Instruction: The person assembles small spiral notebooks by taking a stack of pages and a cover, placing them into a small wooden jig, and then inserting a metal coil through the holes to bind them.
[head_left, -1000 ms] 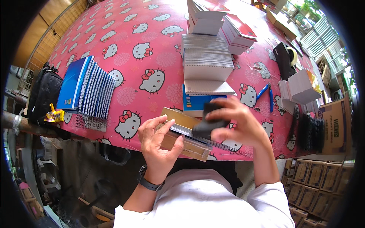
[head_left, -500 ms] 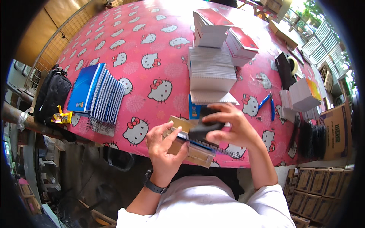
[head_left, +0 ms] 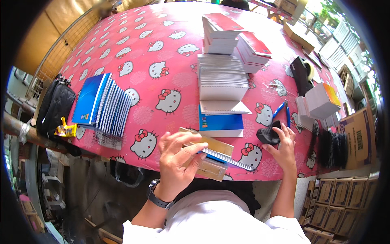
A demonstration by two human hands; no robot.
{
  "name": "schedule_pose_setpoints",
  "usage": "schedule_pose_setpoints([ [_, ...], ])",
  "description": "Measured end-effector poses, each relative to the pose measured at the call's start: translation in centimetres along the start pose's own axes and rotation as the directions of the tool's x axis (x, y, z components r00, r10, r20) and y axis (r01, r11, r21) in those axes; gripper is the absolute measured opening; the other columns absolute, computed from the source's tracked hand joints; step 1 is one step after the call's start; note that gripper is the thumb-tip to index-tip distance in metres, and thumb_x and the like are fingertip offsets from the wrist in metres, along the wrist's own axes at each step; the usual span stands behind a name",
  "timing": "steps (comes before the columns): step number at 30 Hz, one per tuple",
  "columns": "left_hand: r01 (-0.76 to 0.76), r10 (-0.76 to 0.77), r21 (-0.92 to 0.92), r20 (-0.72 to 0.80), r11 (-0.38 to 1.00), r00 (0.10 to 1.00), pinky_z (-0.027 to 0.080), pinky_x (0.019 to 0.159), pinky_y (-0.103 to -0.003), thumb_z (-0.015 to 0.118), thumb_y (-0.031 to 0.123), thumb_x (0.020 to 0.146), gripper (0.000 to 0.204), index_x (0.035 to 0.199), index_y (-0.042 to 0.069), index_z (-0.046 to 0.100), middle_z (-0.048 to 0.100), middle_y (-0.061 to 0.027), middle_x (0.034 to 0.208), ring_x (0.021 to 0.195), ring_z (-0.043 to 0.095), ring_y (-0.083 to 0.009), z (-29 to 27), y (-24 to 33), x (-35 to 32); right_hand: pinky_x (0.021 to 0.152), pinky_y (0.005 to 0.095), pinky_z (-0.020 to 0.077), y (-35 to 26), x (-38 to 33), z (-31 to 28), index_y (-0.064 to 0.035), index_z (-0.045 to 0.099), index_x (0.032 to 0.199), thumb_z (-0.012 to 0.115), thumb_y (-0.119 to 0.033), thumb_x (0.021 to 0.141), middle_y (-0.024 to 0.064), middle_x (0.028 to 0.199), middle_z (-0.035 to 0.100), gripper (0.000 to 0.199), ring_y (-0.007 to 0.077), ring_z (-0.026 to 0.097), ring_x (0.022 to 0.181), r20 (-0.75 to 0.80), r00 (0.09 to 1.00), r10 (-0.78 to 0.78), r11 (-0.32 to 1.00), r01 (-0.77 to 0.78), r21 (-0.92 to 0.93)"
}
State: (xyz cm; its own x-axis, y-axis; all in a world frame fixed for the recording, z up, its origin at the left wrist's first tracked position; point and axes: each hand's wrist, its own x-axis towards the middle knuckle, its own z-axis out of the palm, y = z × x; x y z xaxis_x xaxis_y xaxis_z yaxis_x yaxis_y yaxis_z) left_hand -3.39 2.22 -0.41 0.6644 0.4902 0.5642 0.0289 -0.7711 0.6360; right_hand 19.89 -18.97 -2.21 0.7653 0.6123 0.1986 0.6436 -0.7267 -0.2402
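Note:
My left hand pinches one end of a blue-covered notebook standing spine up in a wooden holder at the table's near edge. A metal spiral runs along its spine, with the free end sticking out to the right. My right hand has its thumb and forefinger at the right side of a dark, cloth-like block, which looks to be resting on the table. Blue-handled pliers lie just beyond it. Ahead is a blue-covered pad of pages without a spiral.
Bound blue notebooks are stacked at left, beside a black bag and a yellow packet. White page stacks and red-topped stacks stand ahead. Black spirals, a carton and a tape dispenser are at right.
My right hand has carried the dark block from the notebook's spine to the right, beside the pliers. The spiral and blue pad are now uncovered. My left hand stays at the notebook.

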Motion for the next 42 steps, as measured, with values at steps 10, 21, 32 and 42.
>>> schedule_pose_setpoints([
  [10, 0.061, -0.025, -0.3, 0.122, 0.952, 0.992, 0.052, 0.067, -0.029, 0.078, 0.002, 0.07, 0.02, 0.088, 0.007, 0.072, 0.068, -0.0058, 0.082, 0.076, 0.065, -0.019, 2.3, 4.1, 1.9, 0.075, 0.033, 0.0534, -9.6, -2.3, -3.3, -0.0043, 0.063, 0.099, 0.079, -0.01, 0.074, 0.0082, 0.089, 0.061, 0.03, 0.0222, 0.062, 0.087, -0.107, 0.922, -0.372, 0.468, 0.286, 0.837],
  [21, 0.005, 0.008, -0.362, 0.035, 0.932, 0.999, 0.048, 0.066, -0.029, 0.077, 0.0, 0.073, 0.016, 0.085, 0.005, 0.068, 0.065, -0.0063, 0.081, 0.076, 0.062, -0.0179, 3.0, 4.4, 1.0, 0.061, 0.0327, 0.0469, -10.6, -3.0, -2.2, -0.0023, 0.059, 0.086, 0.077, -0.018, 0.077, 0.0087, 0.077, 0.058, 0.025, 0.0246, 0.056, 0.071, -0.27, 0.902, -0.338, 0.538, 0.421, 0.73],
  [32, 0.08, -0.12, -0.125, -0.363, 0.989, 0.924, 0.043, 0.077, -0.033, 0.04, 0.011, 0.1, 0.019, 0.101, 0.0, 0.054, 0.052, -0.0081, 0.089, 0.084, 0.052, -0.0194, -5.6, 0.5, 3.9, 0.096, 0.0396, 0.0395, -9.3, -0.5, -2.8, 0.002, 0.051, 0.124, 0.058, -0.049, 0.09, 0.0181, 0.124, 0.053, 0.062, 0.0295, 0.052, 0.112, -0.517, 0.809, -0.28, 0.583, 0.571, 0.578],
  [42, -0.168, -0.016, 0.552, 0.314, 0.817, 0.949, 0.048, 0.086, -0.035, 0.048, 0.026, 0.098, 0.032, 0.112, 0.002, 0.064, 0.064, -0.0177, 0.109, 0.1, 0.061, -0.0313, -20.1, -15.6, 15.9, 0.085, 0.0337, 0.0454, -8.0, -1.0, -1.2, 0.0001, 0.064, 0.104, 0.071, -0.026, 0.083, 0.0121, 0.102, 0.064, 0.034, 0.0243, 0.058, 0.096, -0.243, 0.937, -0.253, 0.594, 0.348, 0.725],
])
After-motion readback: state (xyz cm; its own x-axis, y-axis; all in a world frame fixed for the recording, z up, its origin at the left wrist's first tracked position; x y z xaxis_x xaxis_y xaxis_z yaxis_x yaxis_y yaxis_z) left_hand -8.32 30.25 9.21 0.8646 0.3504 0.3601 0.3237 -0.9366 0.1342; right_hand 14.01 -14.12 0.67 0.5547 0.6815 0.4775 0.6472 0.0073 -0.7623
